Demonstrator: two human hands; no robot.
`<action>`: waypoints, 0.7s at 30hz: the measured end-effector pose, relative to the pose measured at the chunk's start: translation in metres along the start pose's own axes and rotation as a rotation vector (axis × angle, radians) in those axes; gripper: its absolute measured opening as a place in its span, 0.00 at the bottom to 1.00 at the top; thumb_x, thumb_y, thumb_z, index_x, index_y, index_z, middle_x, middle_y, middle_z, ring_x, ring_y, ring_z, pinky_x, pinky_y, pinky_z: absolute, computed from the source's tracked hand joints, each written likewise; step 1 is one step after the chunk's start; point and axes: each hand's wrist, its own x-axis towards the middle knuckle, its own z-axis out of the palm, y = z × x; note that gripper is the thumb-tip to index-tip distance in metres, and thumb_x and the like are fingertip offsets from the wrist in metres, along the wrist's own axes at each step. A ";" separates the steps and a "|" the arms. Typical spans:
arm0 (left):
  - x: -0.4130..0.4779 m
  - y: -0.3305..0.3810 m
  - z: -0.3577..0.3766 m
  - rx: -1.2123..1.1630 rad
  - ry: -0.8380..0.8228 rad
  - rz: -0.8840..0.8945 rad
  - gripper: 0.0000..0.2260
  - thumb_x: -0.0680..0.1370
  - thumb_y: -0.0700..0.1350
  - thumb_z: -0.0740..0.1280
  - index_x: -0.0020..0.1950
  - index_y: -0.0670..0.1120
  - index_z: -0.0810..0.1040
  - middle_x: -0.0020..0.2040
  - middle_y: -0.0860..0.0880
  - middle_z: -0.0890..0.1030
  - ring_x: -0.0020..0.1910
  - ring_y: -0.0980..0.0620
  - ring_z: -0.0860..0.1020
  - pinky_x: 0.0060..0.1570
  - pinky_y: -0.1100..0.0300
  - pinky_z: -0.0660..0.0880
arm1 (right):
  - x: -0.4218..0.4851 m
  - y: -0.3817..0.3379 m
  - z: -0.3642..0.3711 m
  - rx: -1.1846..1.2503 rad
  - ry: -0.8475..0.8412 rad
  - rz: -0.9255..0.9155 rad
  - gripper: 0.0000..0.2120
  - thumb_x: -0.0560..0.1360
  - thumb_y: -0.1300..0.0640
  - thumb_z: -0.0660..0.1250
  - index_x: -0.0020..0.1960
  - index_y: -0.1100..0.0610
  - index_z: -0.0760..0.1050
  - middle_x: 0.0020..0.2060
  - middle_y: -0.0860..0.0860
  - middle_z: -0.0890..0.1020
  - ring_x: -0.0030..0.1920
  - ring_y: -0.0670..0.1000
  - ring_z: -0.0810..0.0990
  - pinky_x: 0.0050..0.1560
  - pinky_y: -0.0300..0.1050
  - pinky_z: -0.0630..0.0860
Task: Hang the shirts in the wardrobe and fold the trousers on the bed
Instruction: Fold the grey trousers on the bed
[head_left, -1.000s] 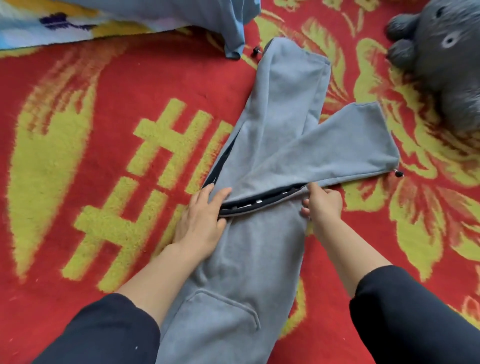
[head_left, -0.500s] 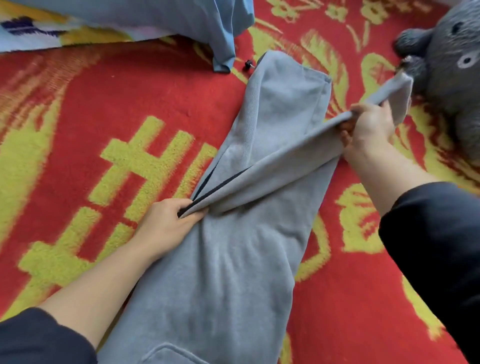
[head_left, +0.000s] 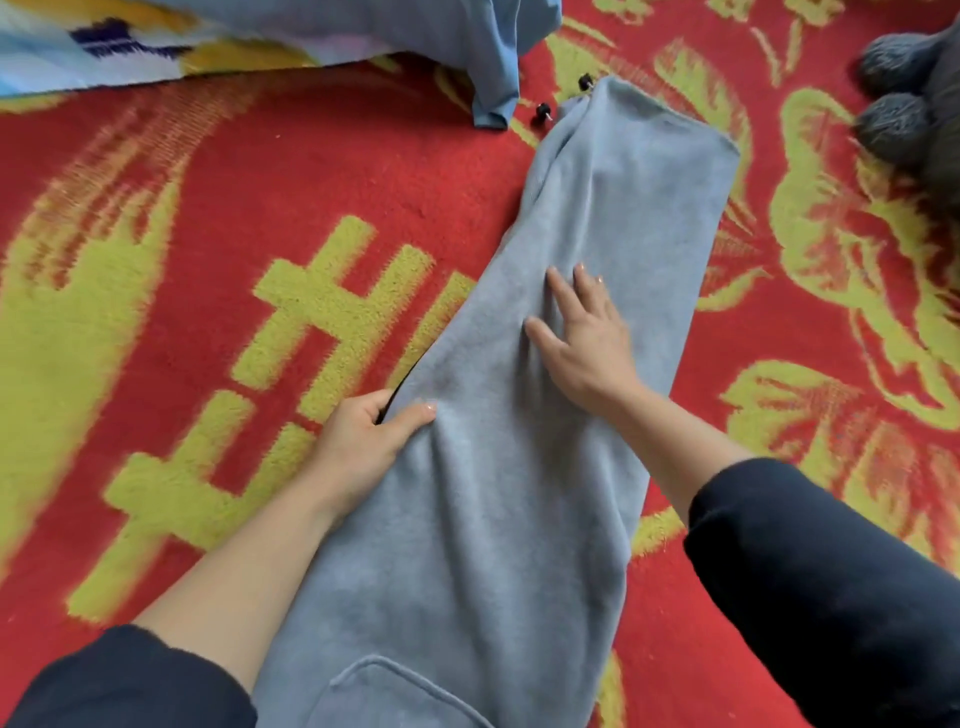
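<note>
The left hand (head_left: 363, 441) pinches the left edge of the long grey fleece trousers (head_left: 519, 545), thumb on top of the cloth and fingers curled under the hem where a dark lining shows. The right hand (head_left: 587, 343) lies flat on the trousers further up, fingers spread and pressing the fleece down. The trousers lie lengthwise on the red and yellow-green patterned blanket (head_left: 260, 208), one leg laid over the other, with a patch pocket (head_left: 395, 686) at their near end.

Two small black cord toggles (head_left: 543, 111) sit just beside the far end of the trousers. Near these, a light blue garment (head_left: 493, 67) hangs onto the blanket, and a blue, white and yellow printed cloth (head_left: 78, 47) lies beyond the trousers' left side. A dark grey plush toy (head_left: 904, 104) sits well off their far right corner. Nothing covers the trousers but the two hands.

Half a second ago the right hand held the upper leg lifted towards the toy; now that leg lies flat and the hand has opened onto it. The left hand has kept its pinch.
</note>
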 end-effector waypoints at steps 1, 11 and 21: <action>-0.003 0.001 0.000 -0.018 -0.019 0.006 0.04 0.75 0.42 0.70 0.48 0.45 0.83 0.44 0.46 0.85 0.41 0.50 0.81 0.42 0.56 0.77 | -0.015 -0.001 0.004 -0.027 -0.017 -0.011 0.30 0.79 0.43 0.57 0.78 0.46 0.51 0.78 0.51 0.48 0.78 0.52 0.44 0.76 0.49 0.43; -0.084 -0.072 -0.035 0.624 -0.009 0.088 0.30 0.71 0.42 0.73 0.68 0.52 0.63 0.62 0.50 0.70 0.60 0.51 0.71 0.63 0.54 0.68 | -0.192 -0.009 0.053 -0.131 -0.226 -0.036 0.27 0.79 0.40 0.54 0.75 0.34 0.49 0.78 0.48 0.41 0.77 0.53 0.37 0.75 0.49 0.38; -0.200 -0.136 -0.085 0.704 -0.088 -0.166 0.18 0.73 0.45 0.72 0.59 0.49 0.69 0.51 0.50 0.79 0.51 0.46 0.77 0.45 0.56 0.69 | -0.343 -0.038 0.095 0.012 -0.238 0.129 0.25 0.75 0.48 0.64 0.71 0.39 0.63 0.78 0.46 0.46 0.77 0.53 0.42 0.74 0.52 0.50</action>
